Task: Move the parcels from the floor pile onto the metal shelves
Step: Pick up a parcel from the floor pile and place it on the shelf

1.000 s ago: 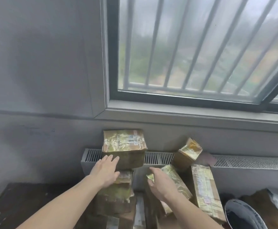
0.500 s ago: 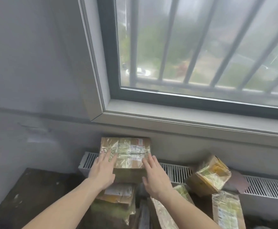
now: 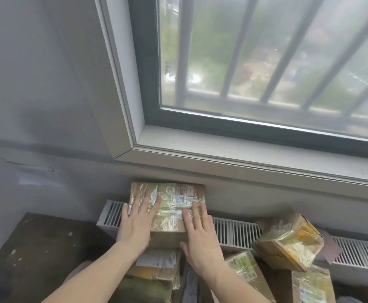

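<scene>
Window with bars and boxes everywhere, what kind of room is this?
Probably a bare storeroom used for sorting parcels: taped cardboard parcels are piled against the wall, a low radiator runs under a barred window, and the walls are plain grey.

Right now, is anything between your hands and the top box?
No. The left hand and right hand lie flat on the top parcel, fingers straight. Nothing visible sits between them. The metal shelves are not in view.

One head-worn view looks forward and down, close over the parcel stack (image 3: 167, 206) (wide-angle, window (image 3: 266, 62) above)
</scene>
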`<state>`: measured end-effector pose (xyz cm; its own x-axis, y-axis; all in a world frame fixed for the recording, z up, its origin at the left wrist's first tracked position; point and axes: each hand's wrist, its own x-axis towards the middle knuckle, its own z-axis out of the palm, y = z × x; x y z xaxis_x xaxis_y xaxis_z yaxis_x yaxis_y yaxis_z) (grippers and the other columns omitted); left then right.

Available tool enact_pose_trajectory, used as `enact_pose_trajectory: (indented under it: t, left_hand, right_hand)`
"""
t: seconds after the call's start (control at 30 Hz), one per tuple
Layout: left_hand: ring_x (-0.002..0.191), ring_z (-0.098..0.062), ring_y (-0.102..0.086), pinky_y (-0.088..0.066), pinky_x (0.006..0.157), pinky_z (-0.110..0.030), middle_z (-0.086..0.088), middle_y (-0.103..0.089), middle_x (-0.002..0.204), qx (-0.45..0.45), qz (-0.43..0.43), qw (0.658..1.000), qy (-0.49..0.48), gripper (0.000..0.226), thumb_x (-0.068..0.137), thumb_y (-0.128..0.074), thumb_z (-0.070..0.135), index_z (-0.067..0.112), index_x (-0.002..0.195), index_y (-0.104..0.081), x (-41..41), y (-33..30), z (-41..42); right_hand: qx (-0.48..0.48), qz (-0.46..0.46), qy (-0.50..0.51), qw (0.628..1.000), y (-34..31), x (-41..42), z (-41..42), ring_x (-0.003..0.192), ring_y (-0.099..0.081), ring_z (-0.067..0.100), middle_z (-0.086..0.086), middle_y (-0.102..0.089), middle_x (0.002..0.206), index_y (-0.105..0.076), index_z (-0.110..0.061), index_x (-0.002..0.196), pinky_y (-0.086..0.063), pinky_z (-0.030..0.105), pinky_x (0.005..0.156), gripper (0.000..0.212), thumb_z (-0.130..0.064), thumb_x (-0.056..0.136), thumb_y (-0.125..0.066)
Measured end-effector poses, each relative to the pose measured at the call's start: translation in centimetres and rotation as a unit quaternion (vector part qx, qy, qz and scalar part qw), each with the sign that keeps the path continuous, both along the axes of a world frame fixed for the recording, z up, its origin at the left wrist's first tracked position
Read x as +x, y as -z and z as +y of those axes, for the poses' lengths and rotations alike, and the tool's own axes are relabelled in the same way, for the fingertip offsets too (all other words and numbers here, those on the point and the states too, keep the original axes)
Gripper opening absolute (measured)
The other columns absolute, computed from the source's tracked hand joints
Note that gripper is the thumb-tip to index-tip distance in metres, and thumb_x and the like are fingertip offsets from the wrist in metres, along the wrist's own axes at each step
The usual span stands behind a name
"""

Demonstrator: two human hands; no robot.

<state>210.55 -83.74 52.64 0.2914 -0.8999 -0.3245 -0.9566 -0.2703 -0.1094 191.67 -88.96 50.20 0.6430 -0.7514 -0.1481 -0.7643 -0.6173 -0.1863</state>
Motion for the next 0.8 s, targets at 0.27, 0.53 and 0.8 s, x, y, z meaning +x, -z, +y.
enact_pose_trajectory:
  t: [0.27,0.53,0.8]
  left_hand:
    - [0.147,-0.035,0.023,0.0,0.118,-0.056,-0.011,0.035,0.154,-0.004,-0.018,1.0,0.002,0.111,0.092,-0.061,0.017,0.024,0.146,0.035,-0.2,0.6,0.0]
    - [0.146,-0.037,0.022,0.0,0.119,-0.057,-0.013,0.035,0.152,-0.009,-0.017,1.0,0.011,0.111,0.091,-0.063,0.017,0.022,0.146,0.034,-0.1,0.2,0.2]
    - [0.144,-0.038,0.026,0.0,0.119,-0.058,-0.014,0.032,0.156,-0.02,-0.002,1.0,0.015,0.112,0.088,-0.064,0.01,0.022,0.149,0.03,-0.4,-1.6,0.9]
  right_hand:
    - [-0.059,-0.021,0.023,0.998,1.5,0.2,0.2,0.149,-0.007,0.036,0.015,-0.02,0.161,-0.026,-0.02,0.153,-0.011,0.049,0.116,0.108,-0.012,0.062,-0.083]
    - [-0.117,-0.027,0.02,0.993,0.4,-0.1,-0.1,0.145,-0.025,0.04,0.017,-0.034,0.154,-0.042,-0.016,0.148,-0.044,0.048,0.104,0.102,0.018,0.053,-0.06]
    - [-0.117,-0.015,0.001,0.993,-1.6,-1.0,0.3,0.141,-0.035,0.034,0.017,-0.039,0.152,-0.046,-0.017,0.145,-0.043,0.044,0.106,0.109,0.016,0.046,-0.079]
